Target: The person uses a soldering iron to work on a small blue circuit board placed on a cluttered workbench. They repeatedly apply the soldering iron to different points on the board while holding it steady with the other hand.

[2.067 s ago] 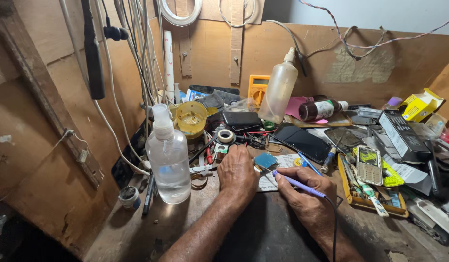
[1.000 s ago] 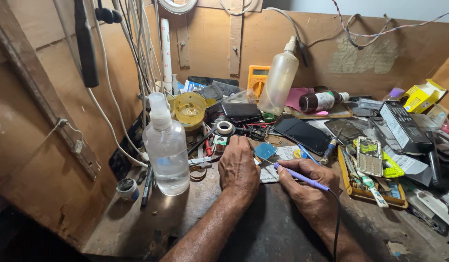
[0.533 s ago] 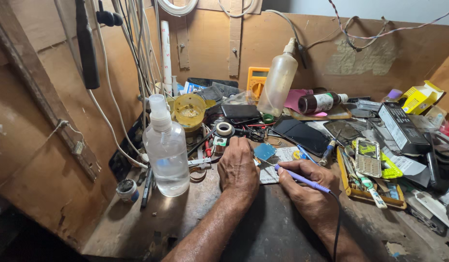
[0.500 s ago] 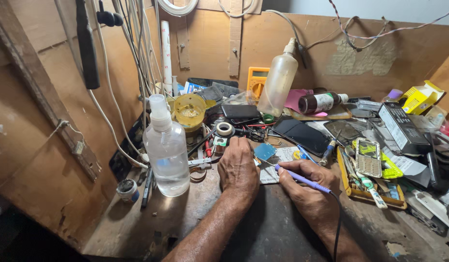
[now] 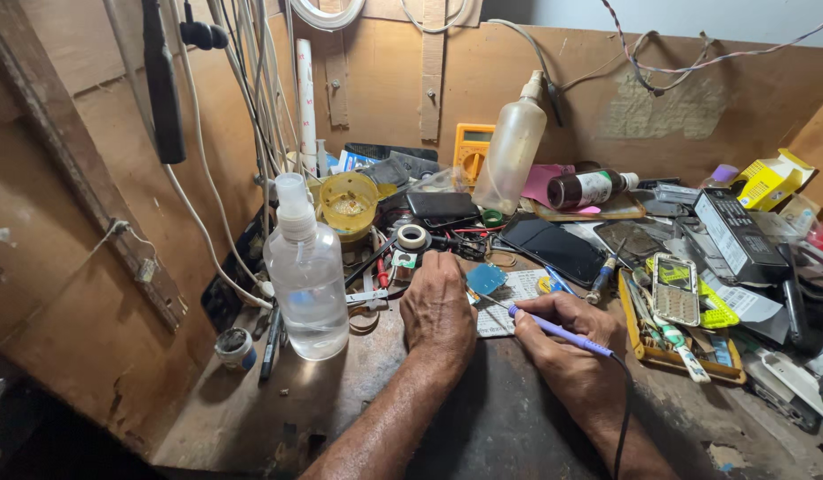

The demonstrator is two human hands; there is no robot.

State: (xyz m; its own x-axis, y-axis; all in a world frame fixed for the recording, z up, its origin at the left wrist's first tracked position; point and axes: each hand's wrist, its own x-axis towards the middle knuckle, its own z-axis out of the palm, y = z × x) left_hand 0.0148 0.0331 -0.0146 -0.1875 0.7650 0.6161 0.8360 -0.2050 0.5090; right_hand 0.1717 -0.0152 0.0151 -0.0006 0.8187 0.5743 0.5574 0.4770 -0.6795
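A small blue board lies on a white card near the middle of the bench. The right hand grips a purple soldering iron like a pen, its tip reaching toward the board. The left hand rests palm down just left of the board, fingers curled onto the work; whether they pinch anything I cannot tell. A clear bottle stands further left, a dark phone behind, a yellow multimeter against the wall.
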